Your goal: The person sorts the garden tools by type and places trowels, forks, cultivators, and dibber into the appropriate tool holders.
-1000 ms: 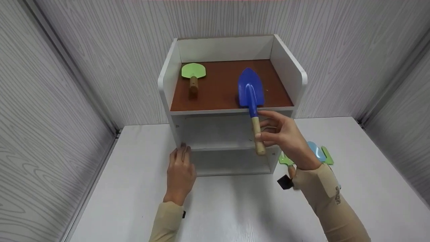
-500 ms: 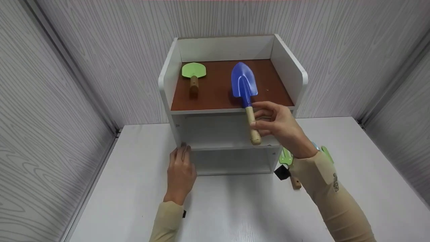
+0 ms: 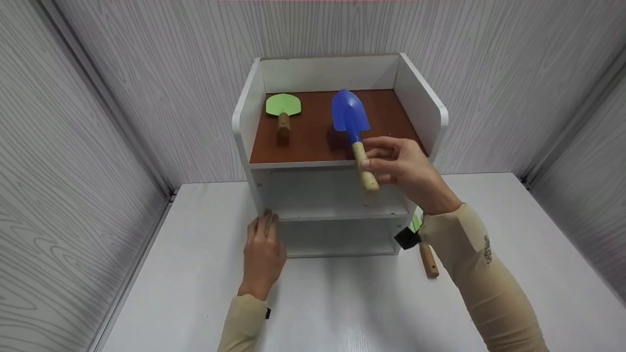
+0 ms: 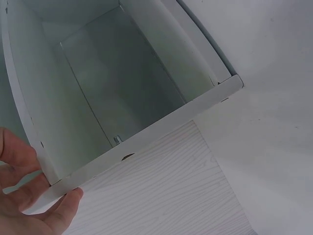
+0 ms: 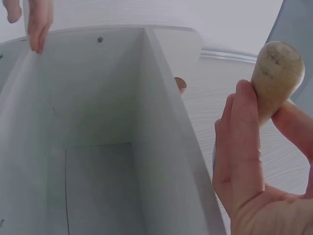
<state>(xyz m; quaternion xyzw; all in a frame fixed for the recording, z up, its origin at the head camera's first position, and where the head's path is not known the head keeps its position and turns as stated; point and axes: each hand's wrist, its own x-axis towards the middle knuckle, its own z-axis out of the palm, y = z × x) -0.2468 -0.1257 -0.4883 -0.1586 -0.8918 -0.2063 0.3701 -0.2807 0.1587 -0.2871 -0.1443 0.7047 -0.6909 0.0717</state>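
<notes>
A blue trowel (image 3: 350,112) is tilted above the brown top (image 3: 308,149) of the white shelf unit (image 3: 327,216), its wooden handle jutting past the front edge. The right hand (image 3: 411,168) pinches that handle. The left hand (image 3: 264,249) grips the unit's left front edge. A green-bladed scoop (image 3: 283,105) lies near the top's rear-left corner. Beside the unit's front-right corner, another wooden-handled tool (image 3: 429,259) rests on the surface (image 3: 313,303), partly behind the right sleeve (image 3: 479,274).
</notes>
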